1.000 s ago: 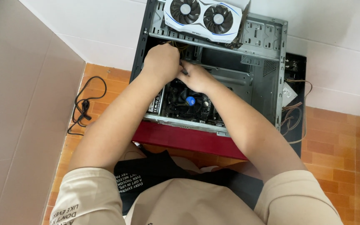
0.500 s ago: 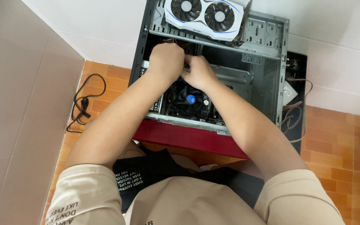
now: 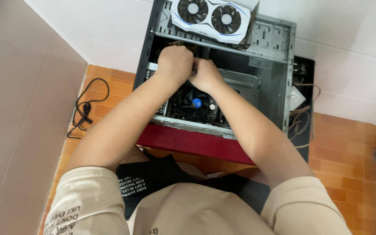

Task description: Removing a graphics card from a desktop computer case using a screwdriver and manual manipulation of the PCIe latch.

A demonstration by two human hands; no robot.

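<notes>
Orange tiled floor [image 3: 349,152], matte, with pale grout lines; white tiled wall behind it, beige panel to the left.

Landmark: PC case [image 3: 279,74], open grey sheet-metal box lying side-up, stamped and perforated panels, dark red front bezel on the edge nearest the person.

Graphics card [image 3: 209,15] rests on the case's far rim: white plastic shroud, two round black fans, thin blue accent lines.

Inside the case: dark motherboard, round black cooler [image 3: 196,103] with a blue hub near the middle.

Left hand [image 3: 175,64] is inside the case's far half, just short of the card, fingers curled tight in a fist. Right hand [image 3: 205,75] is touching it on the right, also curled. Both close on something in the upper bay; the knuckles hide it, so can't tell what's gripped. A few thin wires show just past the left hand.

Black cable [image 3: 85,109], glossy, loosely looped on the floor left of the case. Brown wire bundle [image 3: 299,119] spills out at the case's right side.
</notes>
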